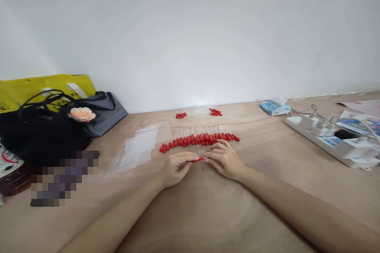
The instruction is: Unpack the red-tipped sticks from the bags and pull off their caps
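Observation:
My left hand (179, 166) pinches a red rubber bulb (198, 159) between thumb and fingers. Facing it, my right hand (223, 161) pinches a thin glass dropper tube (205, 158) whose end meets the bulb; how deep it sits inside, I cannot tell. Under the fingers, a few loose clear tubes (203, 167) lie on the table. Just beyond my hands is a long row of red-bulbed droppers (192, 140), bulbs toward me and pale stems pointing away.
Clear zip bags (141, 142) are piled left of the row. Farther back, two small groups of red bulbs (181, 115) flank another clear bag (202, 111). A power strip (323, 138) and tissue pack (274, 107) stand right; a black bag (38, 138) and striped bag (103, 118) left.

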Demonstrator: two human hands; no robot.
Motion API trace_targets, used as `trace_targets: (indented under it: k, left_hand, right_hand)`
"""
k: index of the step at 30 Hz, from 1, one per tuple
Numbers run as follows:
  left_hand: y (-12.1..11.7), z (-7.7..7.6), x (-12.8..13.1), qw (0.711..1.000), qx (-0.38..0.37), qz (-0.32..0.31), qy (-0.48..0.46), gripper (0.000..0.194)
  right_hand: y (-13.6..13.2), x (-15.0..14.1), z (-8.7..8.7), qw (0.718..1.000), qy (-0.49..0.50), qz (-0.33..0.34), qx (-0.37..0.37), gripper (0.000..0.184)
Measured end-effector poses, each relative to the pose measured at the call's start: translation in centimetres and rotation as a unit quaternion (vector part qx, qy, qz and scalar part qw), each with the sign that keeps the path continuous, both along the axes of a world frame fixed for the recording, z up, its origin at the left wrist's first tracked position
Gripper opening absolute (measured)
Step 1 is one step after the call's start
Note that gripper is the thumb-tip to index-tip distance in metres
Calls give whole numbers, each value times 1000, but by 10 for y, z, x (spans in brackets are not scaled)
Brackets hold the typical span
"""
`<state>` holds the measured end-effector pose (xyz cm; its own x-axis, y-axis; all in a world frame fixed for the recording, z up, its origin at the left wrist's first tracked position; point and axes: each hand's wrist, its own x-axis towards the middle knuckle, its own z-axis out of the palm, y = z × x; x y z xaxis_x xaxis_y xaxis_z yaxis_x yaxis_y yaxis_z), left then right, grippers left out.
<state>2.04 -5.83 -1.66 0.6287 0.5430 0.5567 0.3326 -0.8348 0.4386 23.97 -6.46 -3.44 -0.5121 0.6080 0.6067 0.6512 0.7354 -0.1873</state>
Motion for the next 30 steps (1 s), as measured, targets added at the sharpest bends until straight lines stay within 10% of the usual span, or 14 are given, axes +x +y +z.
trace_targets:
  k: [30]
  left_hand:
    - [-1,-3,12,982,164,66,62,15]
  right_hand:
    - [-3,-10,-3,997,19,16,79,17]
